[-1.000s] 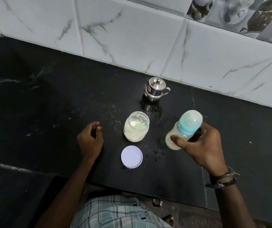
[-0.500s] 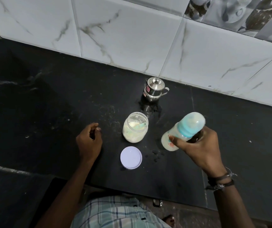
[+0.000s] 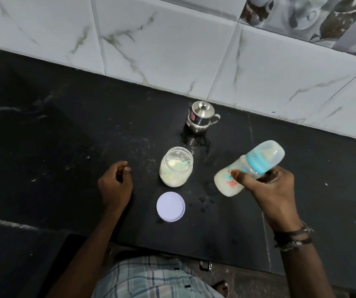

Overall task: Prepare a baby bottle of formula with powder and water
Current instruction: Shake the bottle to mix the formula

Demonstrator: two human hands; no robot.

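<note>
While tilted, bottle (image 3: 237, 175) sits in right hand (image 3: 273, 190).

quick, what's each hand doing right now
Left hand: holds nothing, fingers loosely curled, resting on the black counter.
Right hand: grips the capped baby bottle, tilted above the counter.

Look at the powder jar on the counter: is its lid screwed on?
No: the powder jar stands open with a scoop inside, and its lid lies flat on the counter in front of it.
</note>
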